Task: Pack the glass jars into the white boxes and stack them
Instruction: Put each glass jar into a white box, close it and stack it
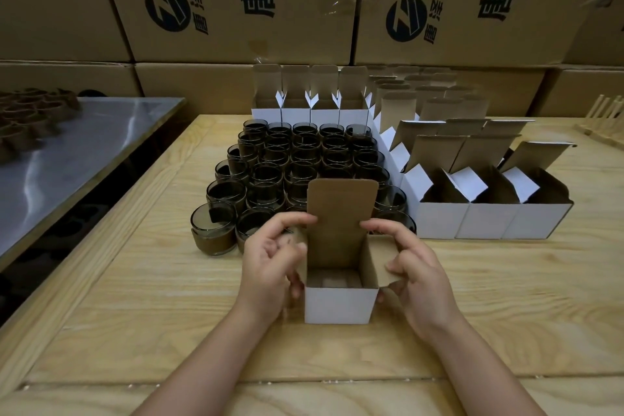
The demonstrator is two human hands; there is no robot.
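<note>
My left hand [270, 260] and right hand [415, 273] each curl round a side flap of one open white box [339, 304]. It stands on the wooden surface [135, 297] with its lid flap upright, and I cannot make out what lies at its bottom. Just behind it are the dark glass jars [304, 159], too tightly clustered for me to count. To the right stand three open boxes [486, 219], and four more [310, 115] stand at the back.

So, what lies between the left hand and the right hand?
In the head view, the open white box stands between the left hand and the right hand; each hand holds one side of it.
</note>
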